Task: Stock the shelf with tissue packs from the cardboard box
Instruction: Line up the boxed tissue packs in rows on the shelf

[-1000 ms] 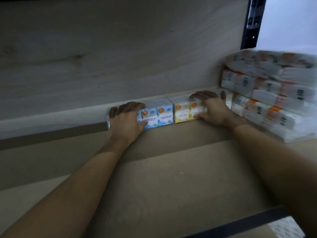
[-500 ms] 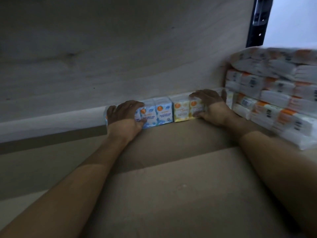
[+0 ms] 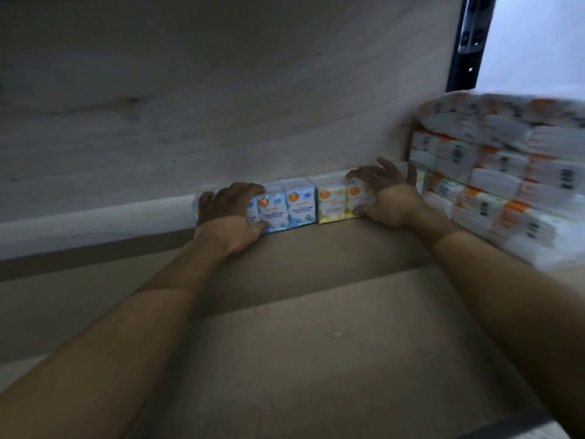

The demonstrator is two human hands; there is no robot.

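A row of small tissue packs stands at the back of the shelf board (image 3: 316,327), blue packs (image 3: 299,205) on the left and yellow packs (image 3: 332,204) on the right. My left hand (image 3: 231,213) grips the left end of the blue packs, fingers curled over their top and thumb on the front. My right hand (image 3: 386,194) is at the right end of the yellow packs, fingers spread and partly raised, with the thumb touching the front. The cardboard box is out of view.
A tall stack of wrapped white and orange tissue bundles (image 3: 506,185) fills the right side of the shelf, close to my right forearm. A pale wooden panel (image 3: 221,90) looms above the row. A black metal upright (image 3: 468,42) stands at the top right.
My right hand's fingers have lifted and spread off the top of the yellow packs. The left hand stays on the blue packs. The camera has shifted slightly.
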